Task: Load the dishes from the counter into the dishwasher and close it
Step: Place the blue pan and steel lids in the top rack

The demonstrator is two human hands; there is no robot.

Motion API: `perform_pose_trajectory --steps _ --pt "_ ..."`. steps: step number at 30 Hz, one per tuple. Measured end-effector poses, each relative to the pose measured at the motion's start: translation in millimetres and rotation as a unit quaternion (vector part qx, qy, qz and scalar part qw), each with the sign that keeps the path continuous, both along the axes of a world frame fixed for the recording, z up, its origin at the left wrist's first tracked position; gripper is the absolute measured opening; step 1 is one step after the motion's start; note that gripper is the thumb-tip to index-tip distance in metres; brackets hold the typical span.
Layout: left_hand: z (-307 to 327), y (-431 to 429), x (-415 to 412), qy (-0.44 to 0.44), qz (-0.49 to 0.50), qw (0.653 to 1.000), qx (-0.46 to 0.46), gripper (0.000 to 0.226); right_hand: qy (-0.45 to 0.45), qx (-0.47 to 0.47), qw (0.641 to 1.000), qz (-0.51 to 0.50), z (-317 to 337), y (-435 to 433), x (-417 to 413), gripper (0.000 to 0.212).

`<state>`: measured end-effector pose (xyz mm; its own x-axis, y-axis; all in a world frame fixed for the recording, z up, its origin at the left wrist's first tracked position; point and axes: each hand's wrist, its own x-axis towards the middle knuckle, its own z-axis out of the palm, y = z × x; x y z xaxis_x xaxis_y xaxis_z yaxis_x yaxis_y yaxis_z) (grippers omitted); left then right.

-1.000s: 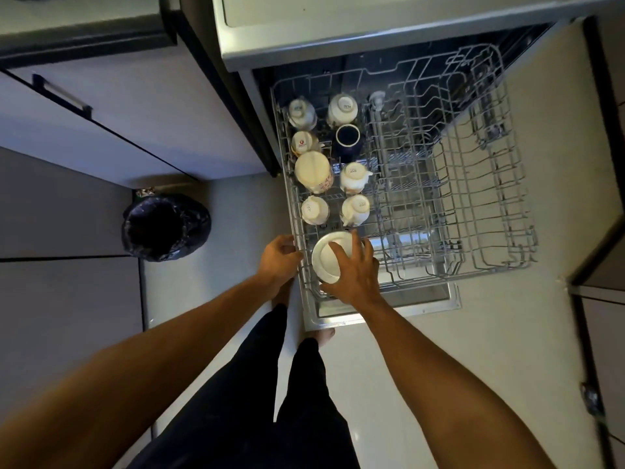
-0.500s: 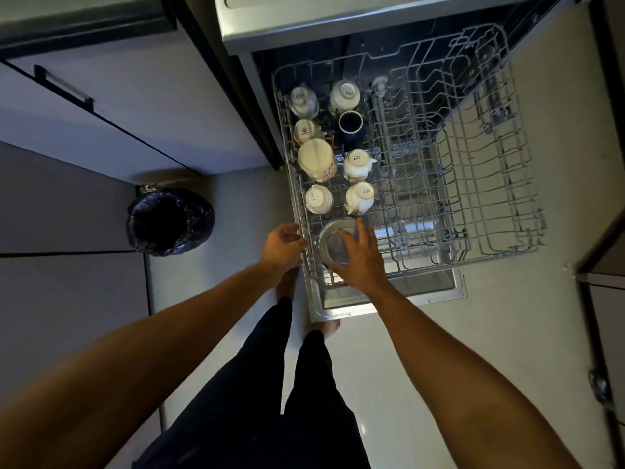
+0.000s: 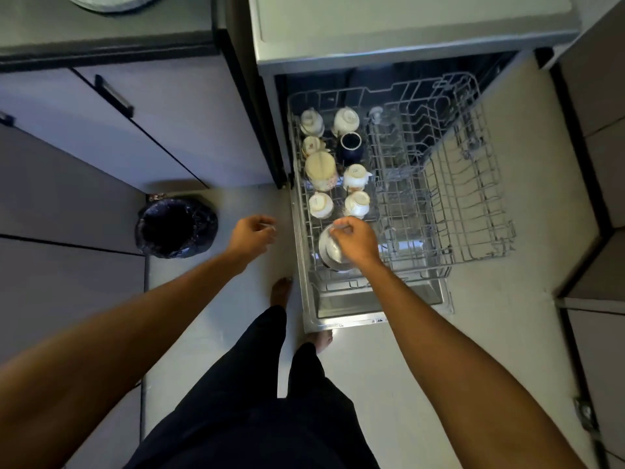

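**Small bowl: handling.** The small bowl [image 3: 328, 249] sits at the near left corner of the wire rack [image 3: 439, 211], tilted, just in front of the nearest pair of cups. Your right hand [image 3: 355, 242] covers its right side, with the fingers curled over the far rim and gripping it. The surface is pale with a sheen; whether it is ceramic, glass or steel cannot be told from here.
- Treat it as rigid, light and probably breakable.
- Expect a smooth, slippery wall. Hold it by the rim, thumb opposite the fingers, not by the curved side.
- Lower it between the tines. Do not drop it, because it could knock the neighbouring cups.

**Left hand.** Your left hand [image 3: 252, 235] hangs over the floor just beside the rack's left rail, with the fingers loosely curled. It appears to hold nothing.

**Rack contents.** White cups [image 3: 321, 204] stand in two columns along the left side, most of them inverted. Among them are a cream mug [image 3: 320, 169] and a dark blue cup [image 3: 350, 145]. The rest of the rack holds nothing visible.

**Markings.** Small marks show on several cup bases and on the front edge of the dishwasher door [image 3: 355, 321]. All are too small to read, and no brand is legible.

**Surroundings.** A bin [image 3: 177, 226] with a dark liner stands on the floor to the left. A round dish [image 3: 111, 1] lies on the counter [image 3: 101, 32], so loading is judged incomplete.
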<state>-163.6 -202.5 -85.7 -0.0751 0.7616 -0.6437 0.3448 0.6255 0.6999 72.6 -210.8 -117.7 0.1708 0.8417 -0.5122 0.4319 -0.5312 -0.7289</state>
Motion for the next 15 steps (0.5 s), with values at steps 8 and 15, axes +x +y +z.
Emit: perform_pose_trajectory --steps 8,15 --pt "45 -28 -105 0.054 0.028 0.993 0.101 0.016 0.005 0.090 0.988 0.127 59 17 -99 0.009" --pt "85 -42 -256 0.115 0.108 0.970 0.184 0.012 0.005 0.156 0.958 0.242 112 43 -263 0.010"
